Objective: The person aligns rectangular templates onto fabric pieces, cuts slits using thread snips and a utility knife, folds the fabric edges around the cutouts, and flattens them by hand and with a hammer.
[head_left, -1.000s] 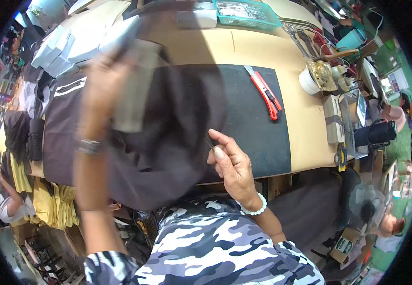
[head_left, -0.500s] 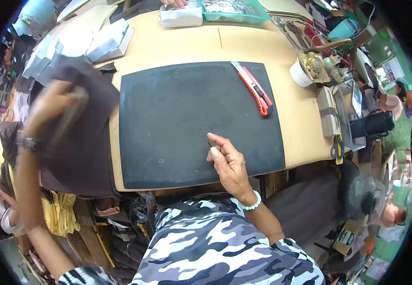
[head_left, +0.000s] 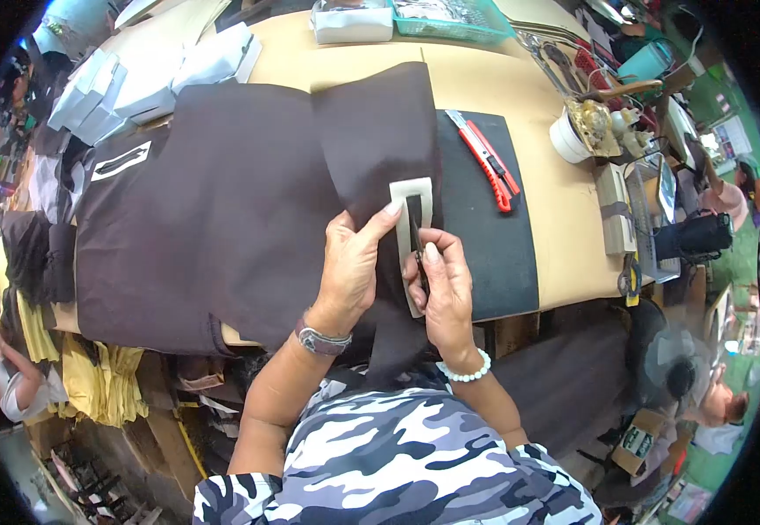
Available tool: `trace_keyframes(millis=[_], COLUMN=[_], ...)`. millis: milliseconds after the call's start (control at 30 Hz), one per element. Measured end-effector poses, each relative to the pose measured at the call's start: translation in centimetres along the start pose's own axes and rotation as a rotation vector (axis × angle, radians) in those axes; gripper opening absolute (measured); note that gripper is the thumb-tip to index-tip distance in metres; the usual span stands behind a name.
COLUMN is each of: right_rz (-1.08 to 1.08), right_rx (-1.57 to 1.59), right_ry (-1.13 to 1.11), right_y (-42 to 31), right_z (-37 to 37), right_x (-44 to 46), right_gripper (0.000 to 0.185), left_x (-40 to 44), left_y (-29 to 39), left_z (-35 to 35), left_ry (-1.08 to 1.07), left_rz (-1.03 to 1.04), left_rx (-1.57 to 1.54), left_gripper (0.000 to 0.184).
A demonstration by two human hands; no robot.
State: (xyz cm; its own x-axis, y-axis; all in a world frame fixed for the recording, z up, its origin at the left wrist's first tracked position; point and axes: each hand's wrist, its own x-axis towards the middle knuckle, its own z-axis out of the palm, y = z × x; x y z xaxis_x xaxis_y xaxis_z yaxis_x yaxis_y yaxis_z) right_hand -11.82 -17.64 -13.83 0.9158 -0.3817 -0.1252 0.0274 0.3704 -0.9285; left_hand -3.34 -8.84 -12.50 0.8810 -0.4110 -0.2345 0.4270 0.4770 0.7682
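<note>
A dark brown piece of cloth (head_left: 231, 201) spreads over the left of the table and over much of the black mat (head_left: 498, 271). On its right part is a pale rectangular patch (head_left: 425, 186) with a dark slot down its middle. My left hand (head_left: 348, 267) grips the cloth beside this patch, its thumb pressed at the patch's left edge. In the fingers of my right hand (head_left: 452, 293) is a small dark pointed tool (head_left: 418, 241), its tip at the slot; its exact kind is unclear. A second pale patch (head_left: 123, 161) with a dark slot shows at the cloth's far left.
A red box cutter (head_left: 489, 166) lies on the mat, right of the cloth. White boxes (head_left: 148, 87) and a teal basket (head_left: 454, 31) stand at the back. A white pot (head_left: 568, 140) and a wire tray (head_left: 647, 219) line the right side. A person sits far left.
My left hand has come from the far left to the middle, bringing the brown cloth across the mat. My right hand has moved slightly right and now meets the pale patch with the tool.
</note>
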Motion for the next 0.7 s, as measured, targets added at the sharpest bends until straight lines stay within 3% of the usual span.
trace_keyframes(millis=[700], right_rz=[0.088], right_rx=[0.062], right_ry=[-0.026], right_y=[-0.8], right_z=[0.2], right_x=[-0.1], right_gripper=[0.016], left_x=[-1.9], left_y=[-0.4], left_z=[-1.4], left_ry=[0.043], left_rz=[0.158], left_rx=[0.109], left_gripper=[0.015])
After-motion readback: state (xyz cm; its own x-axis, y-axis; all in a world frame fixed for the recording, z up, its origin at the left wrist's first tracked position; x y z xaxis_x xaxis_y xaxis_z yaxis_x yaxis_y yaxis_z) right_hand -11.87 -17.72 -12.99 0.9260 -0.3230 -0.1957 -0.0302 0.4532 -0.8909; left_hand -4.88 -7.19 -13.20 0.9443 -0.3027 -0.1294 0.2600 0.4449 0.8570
